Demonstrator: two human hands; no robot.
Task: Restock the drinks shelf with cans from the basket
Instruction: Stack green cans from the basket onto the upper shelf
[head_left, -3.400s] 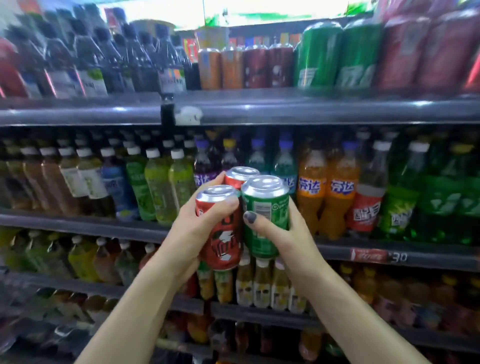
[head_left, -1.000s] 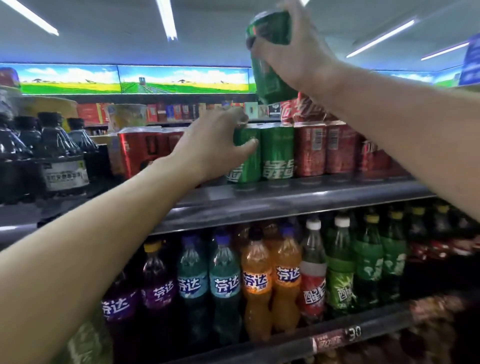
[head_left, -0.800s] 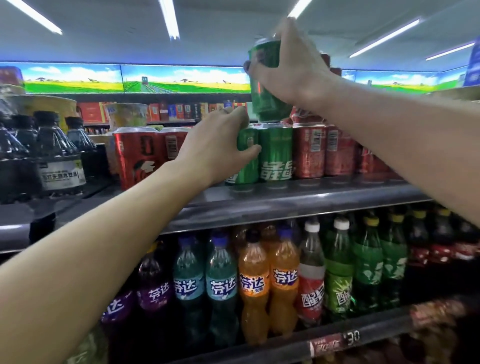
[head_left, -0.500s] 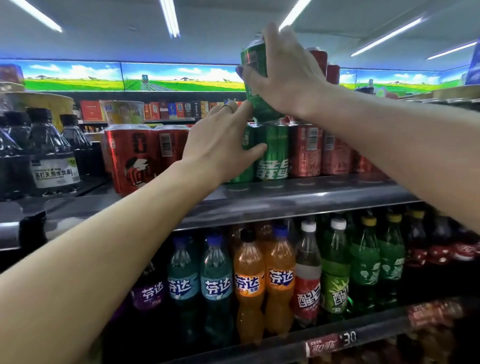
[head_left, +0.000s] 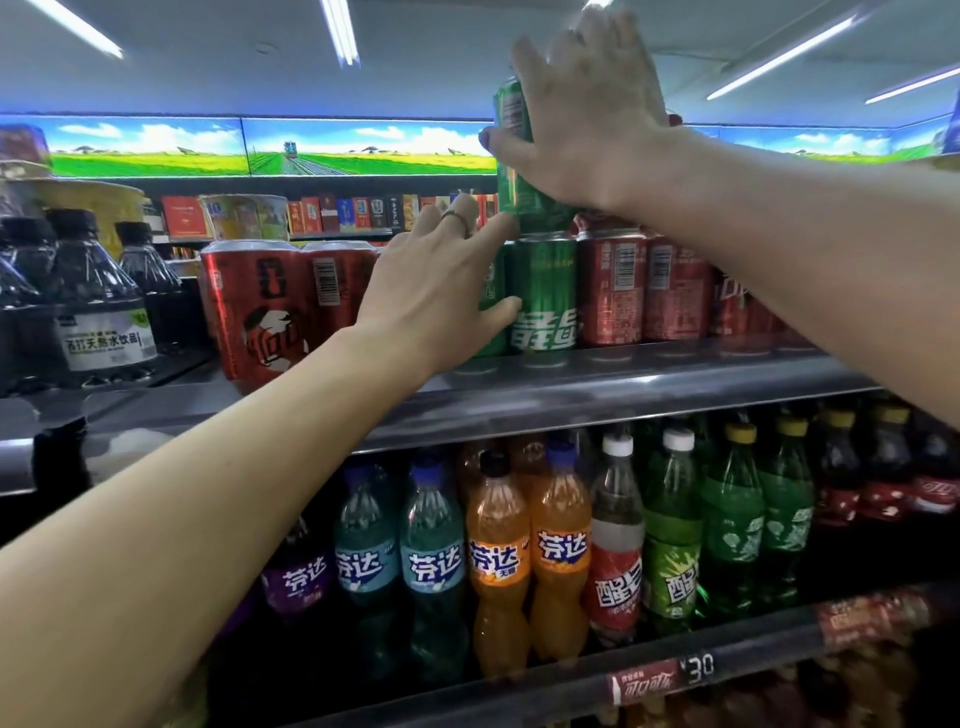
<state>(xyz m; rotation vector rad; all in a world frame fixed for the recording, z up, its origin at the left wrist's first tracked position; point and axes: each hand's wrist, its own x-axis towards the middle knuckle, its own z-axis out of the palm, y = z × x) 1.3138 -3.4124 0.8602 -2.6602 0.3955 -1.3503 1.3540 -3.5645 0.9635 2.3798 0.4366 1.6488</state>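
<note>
My right hand (head_left: 587, 114) grips a green can (head_left: 511, 166) that stands on top of another green can (head_left: 543, 293) on the top drinks shelf (head_left: 597, 387); the thumb wraps its left side and the fingers spread over its top. My left hand (head_left: 441, 291) reaches against the lower green cans with fingers straight, a ring on one finger, and hides a further green can behind it. Red cans (head_left: 613, 291) stand to the right of the green ones. The basket is out of view.
Larger red cans (head_left: 260, 306) and dark water bottles (head_left: 98, 306) stand to the left on the top shelf. Below it, a row of purple, blue, orange, red and green soda bottles (head_left: 498, 561) fills the lower shelf, with a price tag (head_left: 665, 680) on its edge.
My right hand has brought the green can down onto the lower green can, and its fingers have spread over the top. My left hand has stayed against the lower cans, fingers now straighter.
</note>
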